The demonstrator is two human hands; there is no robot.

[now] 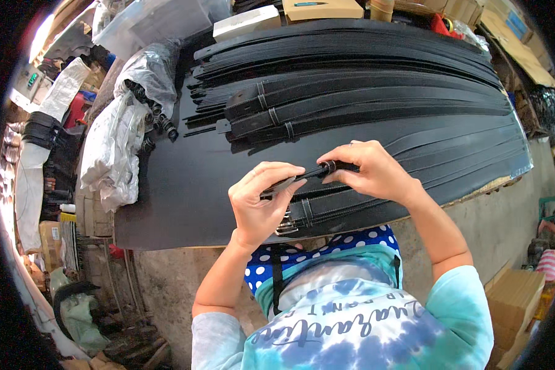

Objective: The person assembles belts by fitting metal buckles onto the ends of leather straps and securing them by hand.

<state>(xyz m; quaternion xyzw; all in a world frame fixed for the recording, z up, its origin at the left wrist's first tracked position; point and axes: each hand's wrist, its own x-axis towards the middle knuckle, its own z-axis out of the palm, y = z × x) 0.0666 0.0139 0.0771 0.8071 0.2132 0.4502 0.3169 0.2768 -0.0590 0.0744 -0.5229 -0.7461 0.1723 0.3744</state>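
My left hand (260, 200) grips the end of a black belt strap (302, 174) just above a black work table (179, 185). My right hand (370, 169) pinches a small black belt loop (330, 166) on the same strap. Under my hands lie finished black belts with a metal buckle (287, 225) near the table's front edge. Farther back, a row of black belts (351, 105) with loops lies across the table, and behind it a big stack of plain black straps (351, 49).
Plastic bags of parts (114, 148) sit at the table's left edge, with small black pieces (160, 120) spilling beside them. Cardboard boxes (324, 9) stand at the back. A concrete floor (505, 222) lies to the right, with cartons (515, 296) at the lower right.
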